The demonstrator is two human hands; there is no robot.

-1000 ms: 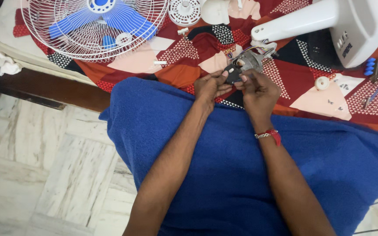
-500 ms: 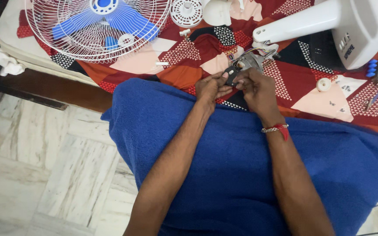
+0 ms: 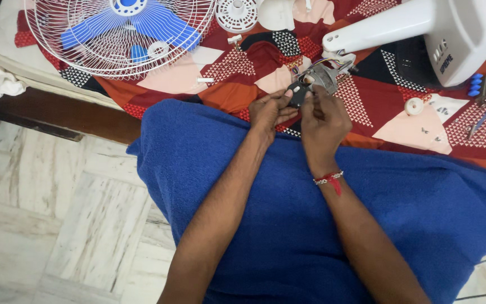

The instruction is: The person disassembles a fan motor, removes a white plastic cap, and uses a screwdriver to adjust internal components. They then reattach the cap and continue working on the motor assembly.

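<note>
Together, both hands meet over the near edge of a bed covered by a patterned quilt (image 3: 243, 67). The left hand (image 3: 270, 111) pinches a small black bracket (image 3: 298, 93) between thumb and fingers (image 3: 286, 101), clenched on its lower end. The right hand (image 3: 323, 120) closes its fingers on the same part from the other side, just under a grey fan motor (image 3: 323, 77) with coloured wires at its top. The bracket appears joined to the motor, which sits at the fingertips just above the quilt; whether it rests on the cloth I cannot tell. A red thread bracelet (image 3: 328, 179) circles the right wrist. A blue cloth (image 3: 254, 225) covers the lap below. Beyond lie a white wire guard with blue fan blades (image 3: 122, 28), a white fan body (image 3: 423, 31) and a small white round cap (image 3: 414, 106), well apart from the hands.
</note>
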